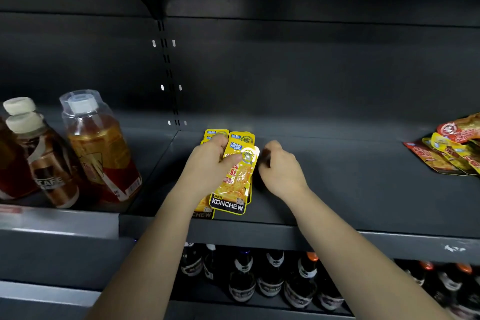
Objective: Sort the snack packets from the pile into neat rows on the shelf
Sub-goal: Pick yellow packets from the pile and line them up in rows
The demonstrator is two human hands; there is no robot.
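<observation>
Several yellow KONCHEW packets (235, 177) lie right of the tea bottle (101, 148), your left hand (207, 164) pinching them, right hand (281, 167) curled alongside, grip unclear; likely squaring this row, you next need the pile (452, 151) farther right.

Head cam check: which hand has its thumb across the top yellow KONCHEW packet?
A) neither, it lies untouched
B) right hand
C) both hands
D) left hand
D: the left hand grips the top yellow packet with its thumb lying across the front, while the right hand sits curled beside the packet's right edge.
</observation>
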